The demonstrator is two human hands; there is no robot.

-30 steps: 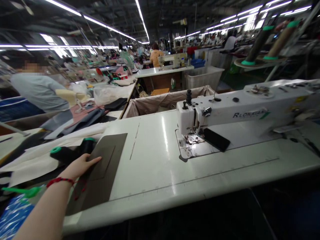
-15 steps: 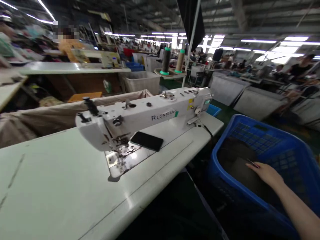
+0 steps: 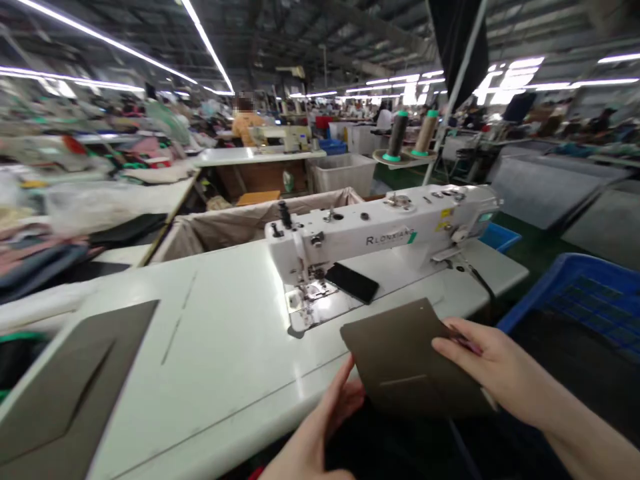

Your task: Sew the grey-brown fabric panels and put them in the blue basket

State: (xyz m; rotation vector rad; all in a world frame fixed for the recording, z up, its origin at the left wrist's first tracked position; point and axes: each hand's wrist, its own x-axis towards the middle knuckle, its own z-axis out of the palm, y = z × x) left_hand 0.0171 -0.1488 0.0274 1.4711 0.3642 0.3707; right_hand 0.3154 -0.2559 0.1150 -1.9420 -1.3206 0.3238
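A dark olive flat panel (image 3: 400, 360), fabric or leather-like, is tilted over the table's front edge. My right hand (image 3: 493, 367) pinches its right side, thumb on top. A slim pinkish tool (image 3: 465, 341), its kind unclear, is also tucked in those fingers. At the panel's left edge is my left hand (image 3: 333, 413), thumb up against the edge and fingers curled partly behind it. Beyond the panel stands a white sewing machine (image 3: 390, 230), with a black phone (image 3: 353, 283) lying on its bed.
A similar olive piece (image 3: 75, 380) lies on the white table (image 3: 215, 333) at left. A blue basket (image 3: 565, 280) stands at right. Two thread cones (image 3: 397, 137) rise behind the machine. A cloth-lined bin (image 3: 215, 230) borders the table's far side. A person in orange (image 3: 246, 127) is farther off.
My right hand has come out of the blue basket, bringing the olive panel to the table's front edge. My left hand has entered view and meets the panel. The view has turned left.
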